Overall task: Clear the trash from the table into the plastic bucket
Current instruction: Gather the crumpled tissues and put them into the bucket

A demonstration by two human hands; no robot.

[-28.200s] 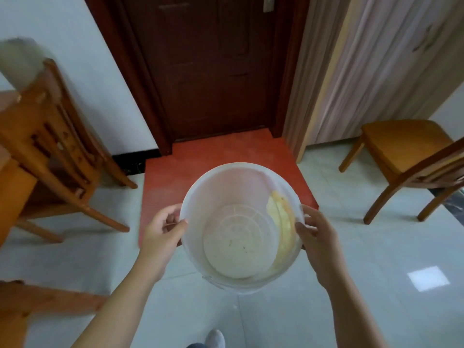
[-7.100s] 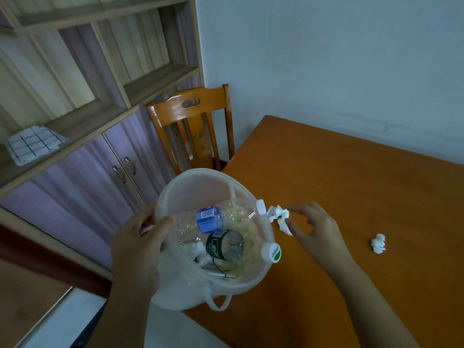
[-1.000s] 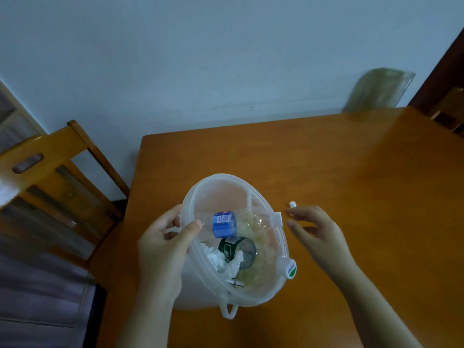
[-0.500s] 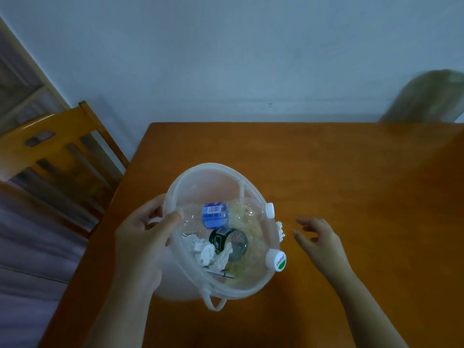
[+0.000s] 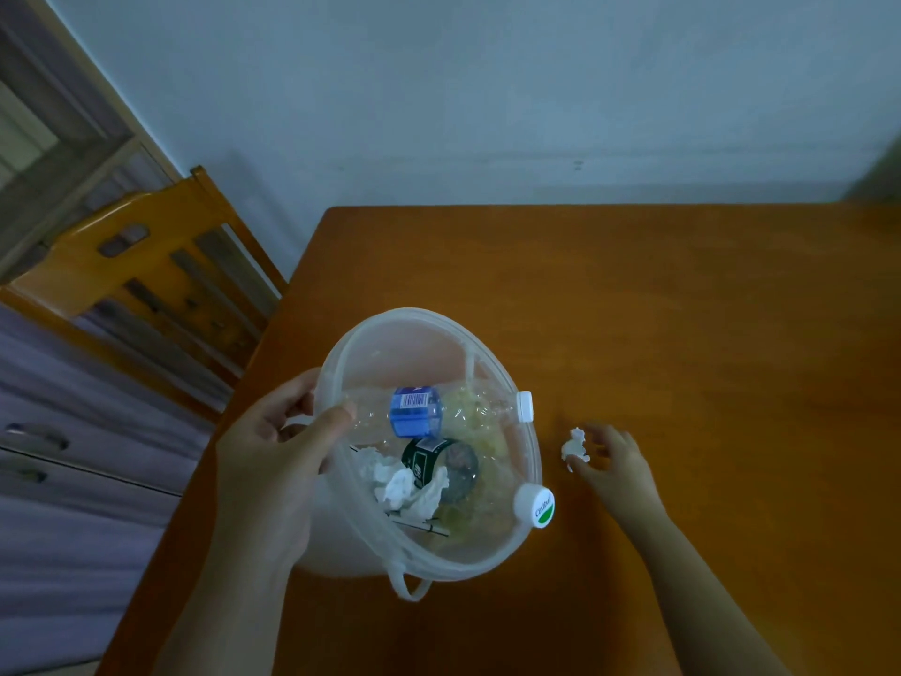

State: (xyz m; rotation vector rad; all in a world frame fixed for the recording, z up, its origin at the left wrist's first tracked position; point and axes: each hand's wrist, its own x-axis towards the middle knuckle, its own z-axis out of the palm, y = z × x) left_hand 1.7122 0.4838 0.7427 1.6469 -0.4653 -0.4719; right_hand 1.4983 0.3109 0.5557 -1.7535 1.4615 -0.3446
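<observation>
A translucent white plastic bucket (image 5: 404,348) sits tilted at the left edge of the wooden table (image 5: 682,309). My left hand (image 5: 273,470) grips its left rim. Inside lie a clear bottle with a blue label (image 5: 414,412), a bottle with a dark green label (image 5: 429,463) and crumpled white tissue (image 5: 400,485). Two white bottle caps rest against the bucket's right rim. Just right of the bucket, a small crumpled tissue scrap (image 5: 574,448) lies on the table. My right hand (image 5: 614,461) pinches it between thumb and fingertips.
A wooden chair (image 5: 146,265) stands left of the table against the pale wall. A purple-grey cabinet (image 5: 48,480) with door handles fills the left side. The table's left edge runs right under the bucket.
My view has shifted a little to the left. My right hand was open half a second ago; its fingertips have now closed on the small tissue scrap beside the bucket. My left hand keeps its grip.
</observation>
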